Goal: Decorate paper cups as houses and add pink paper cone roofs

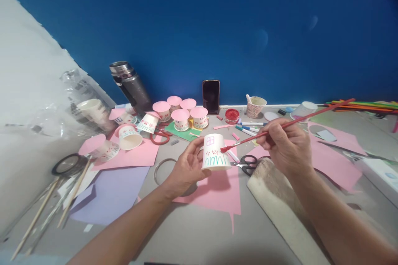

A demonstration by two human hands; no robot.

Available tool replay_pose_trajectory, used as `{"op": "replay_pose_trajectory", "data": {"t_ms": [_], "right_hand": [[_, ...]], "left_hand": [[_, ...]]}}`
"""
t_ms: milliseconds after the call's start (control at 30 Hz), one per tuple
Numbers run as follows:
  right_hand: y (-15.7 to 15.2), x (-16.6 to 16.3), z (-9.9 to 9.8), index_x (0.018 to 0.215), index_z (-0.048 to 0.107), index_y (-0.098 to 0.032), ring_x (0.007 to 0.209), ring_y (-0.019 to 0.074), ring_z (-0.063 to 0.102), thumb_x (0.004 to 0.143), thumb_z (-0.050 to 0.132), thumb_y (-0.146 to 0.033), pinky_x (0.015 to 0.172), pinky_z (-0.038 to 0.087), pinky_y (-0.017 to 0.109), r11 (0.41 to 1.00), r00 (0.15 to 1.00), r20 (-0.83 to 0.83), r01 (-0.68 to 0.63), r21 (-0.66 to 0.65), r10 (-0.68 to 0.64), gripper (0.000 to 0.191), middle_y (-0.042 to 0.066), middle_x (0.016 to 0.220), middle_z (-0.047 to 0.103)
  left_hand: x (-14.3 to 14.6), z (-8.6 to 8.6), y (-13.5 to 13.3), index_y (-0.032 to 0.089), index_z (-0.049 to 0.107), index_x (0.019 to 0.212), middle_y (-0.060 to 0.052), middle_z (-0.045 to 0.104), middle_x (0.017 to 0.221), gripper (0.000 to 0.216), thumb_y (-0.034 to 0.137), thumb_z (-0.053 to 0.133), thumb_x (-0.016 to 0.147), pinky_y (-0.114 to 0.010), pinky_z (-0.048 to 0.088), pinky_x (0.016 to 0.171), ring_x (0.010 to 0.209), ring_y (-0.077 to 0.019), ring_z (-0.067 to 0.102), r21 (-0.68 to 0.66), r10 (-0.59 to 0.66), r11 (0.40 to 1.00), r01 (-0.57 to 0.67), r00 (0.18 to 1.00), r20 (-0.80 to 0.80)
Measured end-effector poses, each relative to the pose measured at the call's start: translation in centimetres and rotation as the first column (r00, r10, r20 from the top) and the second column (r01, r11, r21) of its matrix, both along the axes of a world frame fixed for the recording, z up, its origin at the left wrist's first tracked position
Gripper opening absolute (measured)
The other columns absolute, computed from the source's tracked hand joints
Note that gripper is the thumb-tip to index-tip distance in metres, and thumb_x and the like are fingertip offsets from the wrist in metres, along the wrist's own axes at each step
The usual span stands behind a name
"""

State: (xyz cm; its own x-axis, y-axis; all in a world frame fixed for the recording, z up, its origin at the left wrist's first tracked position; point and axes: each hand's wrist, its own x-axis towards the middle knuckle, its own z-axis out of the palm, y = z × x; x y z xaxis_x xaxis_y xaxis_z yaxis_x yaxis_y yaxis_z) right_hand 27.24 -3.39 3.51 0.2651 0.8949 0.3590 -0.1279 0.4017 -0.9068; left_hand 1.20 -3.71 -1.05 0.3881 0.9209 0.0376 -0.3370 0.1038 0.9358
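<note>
My left hand point(189, 165) grips a white paper cup point(214, 153), upside down and raised over the pink paper point(217, 198). Drawn on its side are a purple window, small red dabs and a green grass-like scribble. In my right hand point(287, 149) is a long red paintbrush point(298, 121), held like a pen. Its red-loaded tip meets or nearly meets the cup's side, by the red dabs. An open pot of red paint point(231, 116) stands behind the cup. Black-handled scissors point(247, 165) lie just right of it.
Several decorated cups with pink paper tops point(180, 119) stand at the back left, others tipped over. A flask point(132, 85) and a phone point(211, 97) stand by the blue wall. Markers point(253, 124), a patterned cup point(255, 107), a cloth point(273, 203) and purple paper point(115, 194) lie around.
</note>
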Motion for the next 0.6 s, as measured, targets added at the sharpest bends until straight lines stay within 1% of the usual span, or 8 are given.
{"op": "replay_pose_trajectory", "data": {"t_ms": [67,167,333,467,600], "right_hand": [[0.04,-0.06,-0.07,0.075,0.072,-0.018,0.047,0.01,0.058,0.084,0.085,-0.055,0.042,0.043,0.02,1.0,1.0,0.001,0.001,-0.017,-0.001,0.04,0.001,0.06,0.071],[0.04,-0.13,-0.07,0.076,0.072,-0.019,0.047,0.0098,0.058,0.084,0.086,-0.054,0.043,0.043,0.021,1.0,1.0,-0.021,-0.004,-0.005,0.004,0.039,0.001,0.062,0.071],[0.03,-0.16,0.01,0.076,0.072,-0.019,0.047,0.0103,0.058,0.085,0.085,-0.054,0.043,0.044,0.021,1.0,1.0,-0.008,-0.012,-0.019,0.012,0.038,0.001,0.062,0.071],[0.16,0.08,0.1,0.075,0.072,-0.019,0.046,0.0097,0.057,0.083,0.086,-0.055,0.043,0.044,0.021,1.0,0.999,-0.033,-0.015,-0.009,0.014,0.039,0.001,0.061,0.071],[0.28,0.23,0.07,0.076,0.072,-0.019,0.045,0.0086,0.057,0.084,0.086,-0.054,0.044,0.044,0.02,1.0,0.999,-0.041,-0.013,-0.011,0.012,0.038,0.0,0.061,0.071]], "left_hand": [[0.02,-0.1,0.02,0.03,0.059,0.136,-0.011,0.056,0.153,0.078,0.017,0.093,0.068,-0.042,0.051,0.107,0.14,-0.0341,0.055,0.005,-0.01,1.0,0.01,1.0,0.015],[0.03,-0.08,0.01,0.03,0.061,0.136,-0.011,0.057,0.151,0.078,0.016,0.094,0.067,-0.043,0.052,0.107,0.139,-0.034,0.056,0.008,-0.024,1.0,0.024,1.0,0.017],[-0.03,0.21,-0.08,0.03,0.061,0.136,-0.011,0.057,0.153,0.079,0.016,0.094,0.067,-0.042,0.052,0.107,0.141,-0.0355,0.055,-0.005,-0.015,1.0,0.014,1.0,-0.013],[-0.14,0.19,-0.09,0.029,0.059,0.138,-0.012,0.058,0.151,0.083,0.013,0.094,0.064,-0.04,0.054,0.104,0.138,-0.035,0.057,-0.032,0.005,0.999,-0.005,1.0,-0.008],[-0.2,0.13,-0.04,0.027,0.057,0.141,-0.013,0.061,0.147,0.087,0.015,0.095,0.063,-0.039,0.054,0.102,0.138,-0.0357,0.057,-0.052,-0.005,0.999,0.005,1.0,-0.006]]}}
